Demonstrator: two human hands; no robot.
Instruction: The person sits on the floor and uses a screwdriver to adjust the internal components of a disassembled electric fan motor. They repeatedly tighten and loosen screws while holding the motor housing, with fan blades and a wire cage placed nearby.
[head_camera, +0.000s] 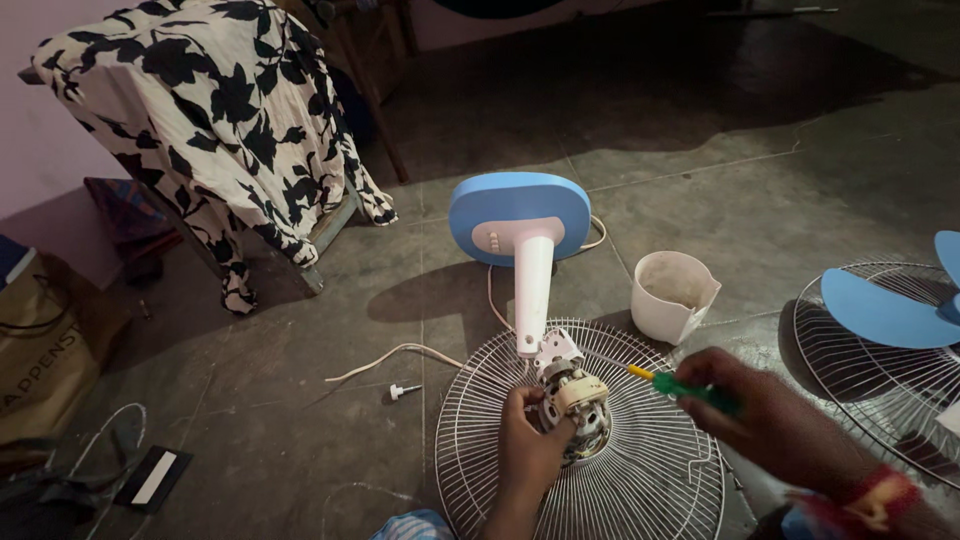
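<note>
Two round white wire fan guards lie on my dark grey concrete floor, beside one white plastic jug. My left hand grips the bare metal fan motor over the near guard, and my right hand is closed around one green-handled screwdriver.

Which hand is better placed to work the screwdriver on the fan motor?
Right, probably. The right hand already grips the green-handled screwdriver, tip toward the fan motor. The left hand is wrapped around the motor, steadying it over the wire grille.
</note>
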